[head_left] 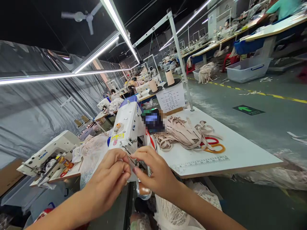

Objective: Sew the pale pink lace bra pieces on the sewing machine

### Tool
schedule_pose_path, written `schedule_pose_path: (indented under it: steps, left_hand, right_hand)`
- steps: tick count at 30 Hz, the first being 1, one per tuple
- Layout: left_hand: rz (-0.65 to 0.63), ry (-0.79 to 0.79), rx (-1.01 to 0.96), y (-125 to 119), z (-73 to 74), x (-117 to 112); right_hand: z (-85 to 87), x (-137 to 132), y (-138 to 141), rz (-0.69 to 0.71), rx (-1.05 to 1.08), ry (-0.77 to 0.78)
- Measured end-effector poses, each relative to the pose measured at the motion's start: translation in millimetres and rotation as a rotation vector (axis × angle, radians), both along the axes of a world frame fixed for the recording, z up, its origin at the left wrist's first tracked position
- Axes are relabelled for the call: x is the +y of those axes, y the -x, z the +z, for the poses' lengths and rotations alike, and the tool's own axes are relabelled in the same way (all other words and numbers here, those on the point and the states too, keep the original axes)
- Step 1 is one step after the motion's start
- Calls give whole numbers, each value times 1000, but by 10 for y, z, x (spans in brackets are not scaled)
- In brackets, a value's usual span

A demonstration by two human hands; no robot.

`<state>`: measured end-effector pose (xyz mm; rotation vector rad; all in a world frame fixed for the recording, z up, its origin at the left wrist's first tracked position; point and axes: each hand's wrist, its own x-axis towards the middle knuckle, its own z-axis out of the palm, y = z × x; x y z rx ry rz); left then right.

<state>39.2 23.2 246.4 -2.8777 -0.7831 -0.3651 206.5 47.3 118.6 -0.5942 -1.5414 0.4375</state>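
My left hand (111, 179) is closed in front of the sewing machine (127, 123), thumb and fingertips pressed together. What it pinches, if anything, is too small to make out. Beside it, my right hand (155, 174) has its thumb and index finger curved and apart, with nothing visible between them. The right index tip comes close to the left fingertips; whether they touch I cannot tell. Both hands cover much of the needle end of the machine. On the white table (240, 156) to the right lies a heap of beige fabric strips (182, 132), with scissors (214, 147) partly under it.
Thread cones (169, 78) stand behind the machine near a metal post (178, 51) and a printed sheet (171, 97). At left is another sewing machine (51, 153) beside pale lace fabric (92, 148). White netted material (174, 212) lies below my right arm. A plastic bin (248, 70) sits on the floor.
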Motion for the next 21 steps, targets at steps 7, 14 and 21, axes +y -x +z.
schedule_pose_path:
  steps: [7,14,21]
  left_hand:
    - [11,21,-81,-6,-120,-2]
    - [80,-76,123,-56,-34,44]
    - [-1,-232,105,-75,-120,83]
  right_hand:
    - [36,0,86,-110,-26,-250]
    - [73,-34,-62,-12,-33,-149]
    - [37,73,168,-7,-43,-188]
